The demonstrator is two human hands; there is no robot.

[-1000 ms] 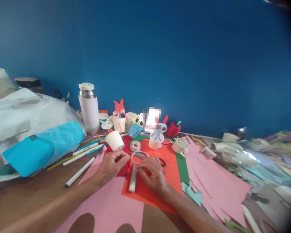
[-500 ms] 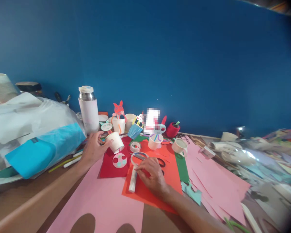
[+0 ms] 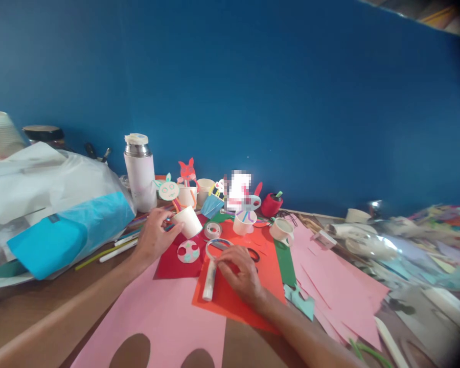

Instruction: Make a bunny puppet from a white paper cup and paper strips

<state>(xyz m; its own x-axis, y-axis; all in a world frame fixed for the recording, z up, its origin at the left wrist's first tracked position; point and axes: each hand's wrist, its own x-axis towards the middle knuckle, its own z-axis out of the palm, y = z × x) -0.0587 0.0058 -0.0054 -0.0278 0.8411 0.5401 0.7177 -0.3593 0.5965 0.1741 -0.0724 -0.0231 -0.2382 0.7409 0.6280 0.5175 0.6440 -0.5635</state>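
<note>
On the left, my left hand grips a white paper cup, thumb against its side, tilted above dark red paper. A paper bunny face on strips leans out behind the cup. My right hand rests over an orange sheet with its fingers curled together. Its fingertips are by the top of a whitish stick and a pale ring; what they hold, if anything, is hidden. Scissors lie partly behind this hand. A spotted pink paper circle lies between the hands.
A white flask stands at the back left beside a plastic bag. Paper-figure cups, a tape roll and a mug stand behind the hands. Pink sheets and plastic clutter lie right.
My left hand has moved slightly right with the cup, turning its side more toward me. The bunny face has risen and now faces me. My right hand has barely moved.
</note>
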